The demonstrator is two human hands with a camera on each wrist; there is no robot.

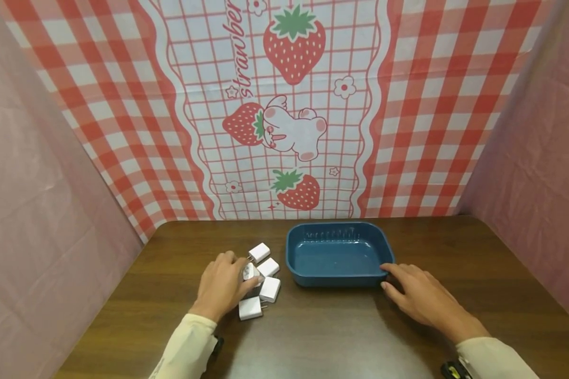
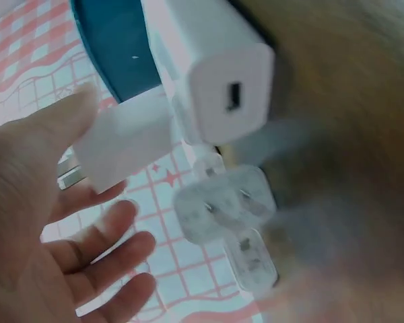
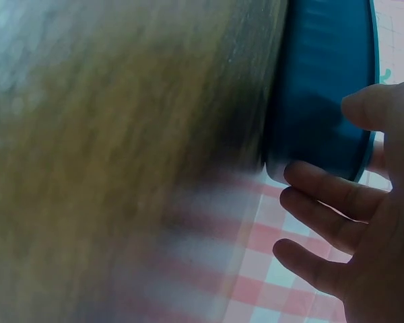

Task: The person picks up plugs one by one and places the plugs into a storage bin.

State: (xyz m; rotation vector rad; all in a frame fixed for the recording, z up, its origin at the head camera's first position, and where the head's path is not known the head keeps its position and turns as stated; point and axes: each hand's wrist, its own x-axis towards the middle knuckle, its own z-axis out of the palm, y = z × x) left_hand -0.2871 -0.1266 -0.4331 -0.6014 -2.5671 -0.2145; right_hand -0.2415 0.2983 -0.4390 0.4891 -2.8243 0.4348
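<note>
My left hand (image 1: 220,284) is at the left part of the table, over a group of white charger plugs. Its thumb and forefinger pinch one white charger plug (image 2: 124,141), whose metal prongs show beside the palm. The other fingers are spread in the left wrist view. Several more charger plugs (image 1: 270,289) lie close beside the hand, some with prongs showing. At the near right corner of a blue rectangular basin (image 1: 339,281), my right hand (image 1: 419,295) holds the rim. Its thumb lies on the outer wall, with the forefinger partly hidden behind the rim.
The basin's inside floor (image 1: 332,258) shows no objects. Both stand on a brown wooden table (image 1: 322,337). A red-and-white strawberry-patterned cloth (image 1: 284,131) hangs behind it, with pink cloths (image 1: 536,158) at the sides.
</note>
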